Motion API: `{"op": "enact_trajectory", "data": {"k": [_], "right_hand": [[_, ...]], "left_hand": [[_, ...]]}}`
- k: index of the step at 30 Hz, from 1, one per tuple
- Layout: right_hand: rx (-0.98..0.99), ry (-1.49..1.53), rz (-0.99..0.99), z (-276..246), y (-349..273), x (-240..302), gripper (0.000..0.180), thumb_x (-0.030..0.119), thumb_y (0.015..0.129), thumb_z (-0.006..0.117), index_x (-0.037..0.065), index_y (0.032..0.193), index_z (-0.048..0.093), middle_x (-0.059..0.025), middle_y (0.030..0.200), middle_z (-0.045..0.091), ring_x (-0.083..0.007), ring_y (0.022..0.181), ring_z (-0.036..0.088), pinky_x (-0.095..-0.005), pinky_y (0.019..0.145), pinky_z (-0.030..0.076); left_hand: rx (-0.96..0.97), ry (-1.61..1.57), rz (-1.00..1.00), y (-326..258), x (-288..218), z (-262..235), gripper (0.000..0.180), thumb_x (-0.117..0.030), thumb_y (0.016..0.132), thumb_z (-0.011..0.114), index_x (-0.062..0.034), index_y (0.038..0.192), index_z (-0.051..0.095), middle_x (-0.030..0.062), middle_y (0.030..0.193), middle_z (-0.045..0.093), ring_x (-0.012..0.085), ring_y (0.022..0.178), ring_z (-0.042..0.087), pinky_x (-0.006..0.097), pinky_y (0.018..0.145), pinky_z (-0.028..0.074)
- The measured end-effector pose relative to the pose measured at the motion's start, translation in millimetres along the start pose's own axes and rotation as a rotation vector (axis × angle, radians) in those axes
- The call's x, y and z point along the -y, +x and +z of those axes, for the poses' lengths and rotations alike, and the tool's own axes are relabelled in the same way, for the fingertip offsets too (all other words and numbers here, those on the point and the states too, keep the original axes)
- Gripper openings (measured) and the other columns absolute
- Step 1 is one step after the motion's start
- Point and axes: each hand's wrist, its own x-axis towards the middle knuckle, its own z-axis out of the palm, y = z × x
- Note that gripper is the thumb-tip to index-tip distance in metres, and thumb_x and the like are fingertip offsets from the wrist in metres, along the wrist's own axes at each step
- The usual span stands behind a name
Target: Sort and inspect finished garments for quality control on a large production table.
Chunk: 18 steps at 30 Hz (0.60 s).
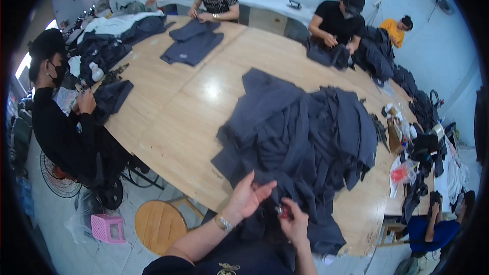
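Observation:
A large heap of dark grey cloth pieces [290, 127] lies on the table in front of me, spilling over its near edge toward my body. My left hand [250, 196] is over the heap's near side, palm turned up, fingers stretched and apart, with nothing in it. A metal watch band circles that wrist. Just to the right, my right hand [295, 221] has its fingers curled around a small red tool with a metal tip [282, 211]. Its exact kind is too small to make out. Both hands are close together above the cloth.
Around the wooden table [168, 107], other people handle dark cloth at the left, far side and right. A round wooden stool [160, 226] and a pink plastic stool [107, 228] stand at lower left. A red drink cup [401, 174] sits among clutter on the right.

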Motion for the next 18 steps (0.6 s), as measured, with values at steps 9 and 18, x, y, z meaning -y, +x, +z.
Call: {"op": "enact_trajectory", "data": {"k": [9, 18], "right_hand": [[-0.178, 0.64, 0.219, -17, 37, 36, 0.028, -0.003, 0.085, 0.057, 0.0, 0.112, 0.055, 0.0075, 0.069, 0.05, 0.0016, 0.057, 0.041, -0.0133, 0.053, 0.031], [0.017, 0.443, 0.088, 3, 62, 44, 0.039, -0.006, 0.076, 0.065, 0.001, 0.113, 0.058, 0.0067, 0.076, 0.051, 0.0012, 0.057, 0.039, -0.0145, 0.051, 0.031]], "left_hand": [[0.173, 0.335, 0.331, -12, -7, 31, 0.034, -0.034, 0.097, 0.04, -0.0028, 0.098, 0.052, 0.0137, 0.097, 0.063, 0.0297, 0.093, 0.064, 0.031, 0.07, 0.055], [0.14, 0.377, 0.279, -15, 7, 18, 0.03, -0.025, 0.098, 0.041, 0.0003, 0.102, 0.056, 0.0111, 0.097, 0.063, 0.022, 0.09, 0.064, 0.033, 0.075, 0.055]]}}
